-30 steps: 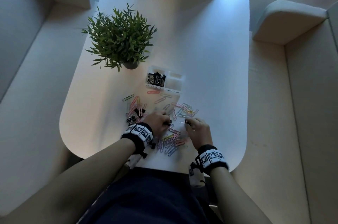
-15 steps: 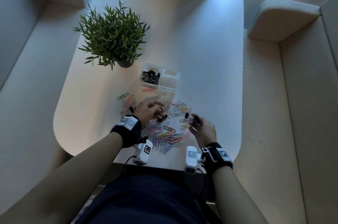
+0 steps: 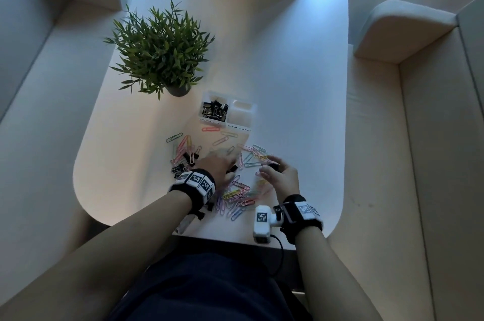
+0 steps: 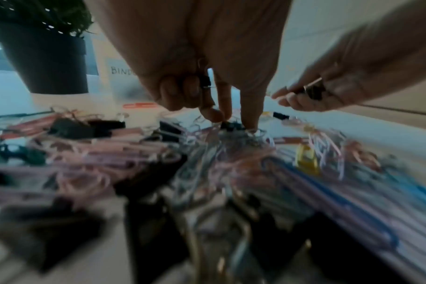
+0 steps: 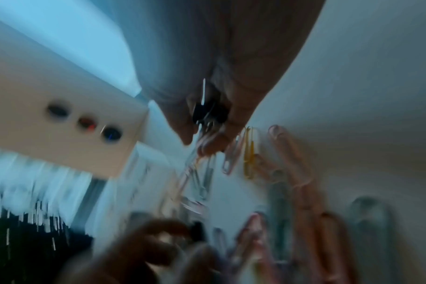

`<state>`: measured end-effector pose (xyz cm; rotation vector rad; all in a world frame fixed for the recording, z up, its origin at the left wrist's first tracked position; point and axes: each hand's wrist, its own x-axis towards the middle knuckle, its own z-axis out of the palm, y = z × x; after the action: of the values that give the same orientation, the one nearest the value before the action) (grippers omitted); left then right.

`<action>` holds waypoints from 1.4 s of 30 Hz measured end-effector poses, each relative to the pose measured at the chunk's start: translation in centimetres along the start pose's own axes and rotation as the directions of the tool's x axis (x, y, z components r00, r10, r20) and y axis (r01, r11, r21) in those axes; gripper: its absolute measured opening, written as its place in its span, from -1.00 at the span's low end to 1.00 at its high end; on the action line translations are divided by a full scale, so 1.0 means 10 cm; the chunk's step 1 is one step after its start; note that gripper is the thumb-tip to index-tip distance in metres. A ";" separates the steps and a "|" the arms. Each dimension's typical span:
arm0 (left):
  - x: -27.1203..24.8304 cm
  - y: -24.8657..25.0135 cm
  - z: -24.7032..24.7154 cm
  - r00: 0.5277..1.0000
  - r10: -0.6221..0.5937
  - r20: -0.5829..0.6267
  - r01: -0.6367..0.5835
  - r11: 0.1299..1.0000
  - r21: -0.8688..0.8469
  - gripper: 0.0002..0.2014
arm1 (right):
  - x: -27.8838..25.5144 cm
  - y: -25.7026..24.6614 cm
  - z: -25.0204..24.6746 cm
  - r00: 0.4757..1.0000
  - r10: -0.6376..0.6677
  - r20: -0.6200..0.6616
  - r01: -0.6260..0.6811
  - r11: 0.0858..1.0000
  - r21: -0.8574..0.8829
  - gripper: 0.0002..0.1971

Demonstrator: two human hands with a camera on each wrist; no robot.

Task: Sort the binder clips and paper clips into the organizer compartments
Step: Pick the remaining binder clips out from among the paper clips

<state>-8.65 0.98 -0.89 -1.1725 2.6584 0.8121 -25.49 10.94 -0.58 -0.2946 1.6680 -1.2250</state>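
Observation:
The white two-compartment organizer [image 3: 252,108] sits past the pile; its left compartment holds black binder clips [image 3: 214,111] and its right compartment [image 3: 242,112] looks empty. Coloured paper clips [image 3: 235,195] and black binder clips [image 3: 179,167] lie mixed on the table. My left hand [image 3: 230,166] keeps a binder clip [image 4: 204,81] under its curled fingers, while its fingertips [image 4: 234,121] pinch another black clip [image 4: 231,125] in the pile. To the right, my right hand [image 3: 269,166] is raised and cups black binder clips [image 5: 207,109] in its curled fingers.
A potted plant [image 3: 159,50] stands left of the organizer. A box with round buttons [image 5: 61,119] sits at the far end of the white table [image 3: 301,111]. Beige sofa seats flank the table on both sides.
My right hand has turned and lifted slightly with a black clip in its fingers. The left hand shifted forward over the pile and now pinches down among the clips.

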 end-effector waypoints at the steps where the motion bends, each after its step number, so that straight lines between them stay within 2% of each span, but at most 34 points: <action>1: 0.00 0.00 0.00 1.000 0.023 0.002 -0.023 0.999 0.036 -0.52 | -0.02 -0.02 0.00 0.998 0.040 0.047 -0.047 0.987 0.151 -0.68; 3: -0.01 0.03 -0.02 0.998 0.052 -0.023 -0.050 0.995 0.082 -0.62 | -0.08 -0.09 0.00 0.987 0.085 0.136 -0.126 0.935 0.332 -0.60; 5: -0.02 0.08 -0.05 0.994 0.087 -0.073 -0.080 0.992 0.095 -0.75 | -0.10 -0.14 -0.03 0.965 0.124 0.230 -0.226 0.835 0.501 -0.50; 7: -0.02 0.08 -0.05 0.987 0.086 -0.134 -0.084 0.996 0.020 -0.77 | -0.13 -0.19 -0.06 0.939 0.152 0.308 -0.319 0.716 0.621 -0.45; 9: -0.01 0.05 -0.01 0.983 0.061 -0.174 -0.083 0.989 -0.126 -0.84 | -0.15 -0.23 -0.10 0.926 0.146 0.349 -0.358 0.639 0.681 -0.46; 11: 0.02 -0.01 0.03 0.984 -0.015 -0.179 -0.027 0.973 -0.230 -0.85 | -0.16 -0.26 -0.11 0.929 0.147 0.339 -0.354 0.620 0.700 -0.54; 12: 0.01 -0.02 0.02 0.981 -0.070 -0.182 0.016 0.959 -0.283 -0.84 | -0.15 -0.26 -0.10 0.941 0.171 0.293 -0.333 0.633 0.699 -0.60; 14: 0.00 0.00 -0.04 0.963 -0.219 -0.159 0.121 0.874 -0.471 -0.80 | -0.11 -0.21 -0.10 0.967 0.229 0.115 -0.247 0.712 0.658 -0.69; 15: 0.00 0.00 -0.07 0.945 -0.309 -0.112 0.175 0.761 -0.625 -0.76 | -0.07 -0.18 -0.10 0.975 0.221 -0.007 -0.177 0.798 0.575 -0.75; 16: 0.00 -0.03 -0.11 0.917 -0.396 -0.036 0.204 0.546 -0.813 -0.72 | -0.04 -0.15 -0.10 0.978 0.162 -0.128 -0.101 0.914 0.392 -0.82; 17: -0.01 -0.04 -0.14 0.886 -0.458 0.073 0.195 0.226 -0.954 -0.69 | 0.00 -0.13 -0.13 0.975 0.056 -0.214 -0.035 0.994 0.099 -0.87; 18: -0.01 -0.06 -0.17 0.856 -0.483 0.187 0.158 -0.099 -0.982 -0.70 | 0.03 -0.11 -0.15 0.969 -0.089 -0.229 0.032 0.970 -0.243 -0.88; 19: -0.02 -0.09 -0.20 0.830 -0.486 0.273 0.103 -0.347 -0.932 -0.72 | 0.06 -0.08 -0.15 0.963 -0.218 -0.160 0.106 0.849 -0.518 -0.84; 20: -0.02 -0.13 -0.23 0.813 -0.481 0.328 0.057 -0.495 -0.867 -0.75 | 0.07 -0.06 -0.14 0.952 -0.301 -0.057 0.187 0.718 -0.671 -0.79; 21: -0.03 -0.16 -0.27 0.806 -0.475 0.353 0.018 -0.577 -0.817 -0.76 | 0.08 -0.05 -0.10 0.937 -0.348 0.036 0.259 0.621 -0.740 -0.75; 22: -0.04 -0.17 -0.31 0.815 -0.458 0.356 0.000 -0.614 -0.789 -0.74 | 0.10 -0.02 -0.06 0.923 -0.373 0.097 0.309 0.564 -0.765 -0.74; 25: -0.06 -0.20 -0.44 0.885 -0.361 0.293 -0.022 -0.662 -0.749 -0.53 | 0.15 0.04 0.05 0.903 -0.401 0.157 0.351 0.473 -0.808 -0.84; 27: -0.06 -0.25 -0.48 0.897 -0.340 0.283 -0.037 -0.695 -0.718 -0.40 | 0.19 0.06 0.08 0.903 -0.388 0.186 0.356 0.433 -0.828 -0.92; 29: -0.08 -0.31 -0.53 0.896 -0.328 0.298 -0.024 -0.707 -0.706 -0.40 | 0.20 0.05 0.08 0.902 -0.385 0.196 0.363 0.428 -0.828 -0.93; 31: -0.08 -0.34 -0.59 0.871 -0.365 0.330 0.016 -0.650 -0.760 -0.50 | 0.19 0.05 0.06 0.891 -0.410 0.195 0.382 0.445 -0.810 -0.93; 32: -0.07 -0.35 -0.61 0.841 -0.418 0.344 0.053 -0.569 -0.820 -0.55 | 0.18 0.07 0.05 0.885 -0.426 0.187 0.388 0.454 -0.802 -0.94; 34: -0.04 -0.34 -0.68 0.775 -0.539 0.330 0.151 -0.350 -0.925 -0.61 | 0.18 0.07 0.02 0.873 -0.466 0.142 0.389 0.491 -0.780 -0.96; 35: -0.02 -0.33 -0.73 0.764 -0.567 0.307 0.199 -0.245 -0.949 -0.65 | 0.17 0.09 0.00 0.873 -0.477 0.099 0.374 0.525 -0.764 -0.95; 37: 0.08 -0.33 -0.87 0.779 -0.581 0.237 0.262 -0.042 -0.964 -0.67 | 0.16 0.08 -0.03 0.881 -0.473 -0.020 0.320 0.625 -0.712 -0.88; 39: 0.27 -0.35 -1.04 0.805 -0.576 0.144 0.284 0.160 -0.946 -0.72 | 0.17 0.07 -0.03 0.900 -0.408 -0.156 0.243 0.764 -0.598 -0.84; 42: 0.60 -0.39 -1.20 0.855 -0.518 0.023 0.296 0.452 -0.842 -0.75 | 0.17 -0.03 0.09 0.950 -0.180 -0.254 0.135 0.974 -0.184 -0.78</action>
<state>-8.84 -11.30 5.69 -2.1184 1.8737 2.0264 -25.64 9.13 -1.26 -0.3831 2.0195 -1.2918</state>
